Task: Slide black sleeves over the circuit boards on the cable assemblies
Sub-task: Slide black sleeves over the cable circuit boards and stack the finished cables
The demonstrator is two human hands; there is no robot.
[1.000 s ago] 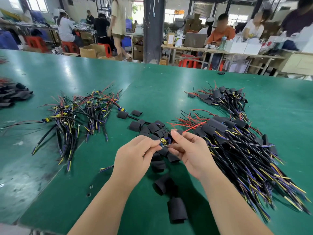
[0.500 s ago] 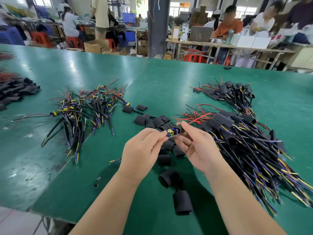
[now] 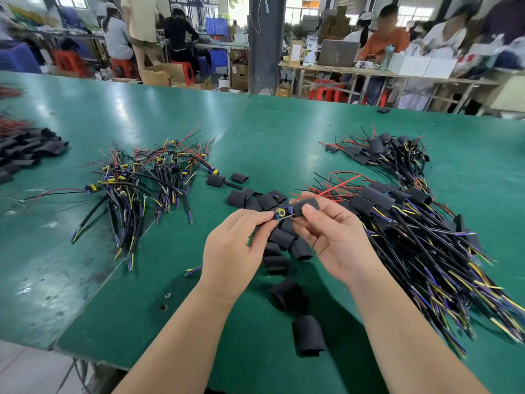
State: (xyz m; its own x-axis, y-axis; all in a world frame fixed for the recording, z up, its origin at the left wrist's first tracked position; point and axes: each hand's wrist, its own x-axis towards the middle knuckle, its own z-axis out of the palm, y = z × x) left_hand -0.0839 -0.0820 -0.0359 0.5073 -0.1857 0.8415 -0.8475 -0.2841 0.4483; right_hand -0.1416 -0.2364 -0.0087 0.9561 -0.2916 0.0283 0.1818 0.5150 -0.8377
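Note:
My left hand (image 3: 235,248) pinches the near end of a small circuit board (image 3: 281,214) with a yellow part on it. My right hand (image 3: 338,237) pinches a black sleeve (image 3: 305,206) whose mouth sits at the board's far end, and red wires (image 3: 338,184) stick out beyond it. Loose black sleeves (image 3: 279,240) lie scattered on the green table (image 3: 272,137) under and behind my hands. A pile of bare cable assemblies (image 3: 142,180) lies to the left. Sleeved assemblies (image 3: 412,223) are heaped to the right.
Another sleeved bundle (image 3: 389,152) lies at the back right and a heap of black sleeves (image 3: 25,150) at the far left edge. Two sleeves (image 3: 308,335) lie near the table's front edge. People work at benches beyond the table.
The hands have lifted slightly, and the black sleeve now shows between my right fingers at the board's end. The view has tilted up a little.

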